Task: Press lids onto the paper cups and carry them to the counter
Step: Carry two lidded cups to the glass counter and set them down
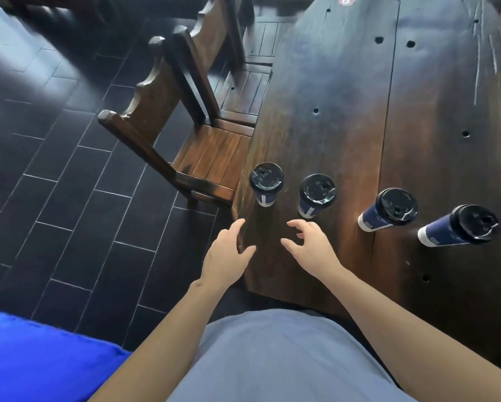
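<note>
- Four dark blue paper cups stand in a row across the near end of the dark wooden surface [345, 111], each already topped with a black lid.
- The leftmost cup [265, 184] stands right at the left edge of the surface; the second cup [316, 194] is just beside it; the third cup [387, 208] and the fourth cup [458, 224] follow toward the right edge, well apart from the first pair.
- The wide lens makes the two right cups seem to lean; their bases are partly hidden behind their own lids.
- The left hand [229, 253] hovers over the near left edge, its grip wide, holding nothing, fingers spread short of the leftmost cup.
- The right hand [310, 245] hovers over the surface near the second cup, its grip wide too, fingers curled and empty.
- A wooden chair [202, 152] is tucked at the left edge, its seat partly under the surface.
- A red round marker [345, 0] at the far end is cut off by the frame and blurred.
- A blue cloth [34, 358] fills the lower left corner; what it belongs to cannot be told.
</note>
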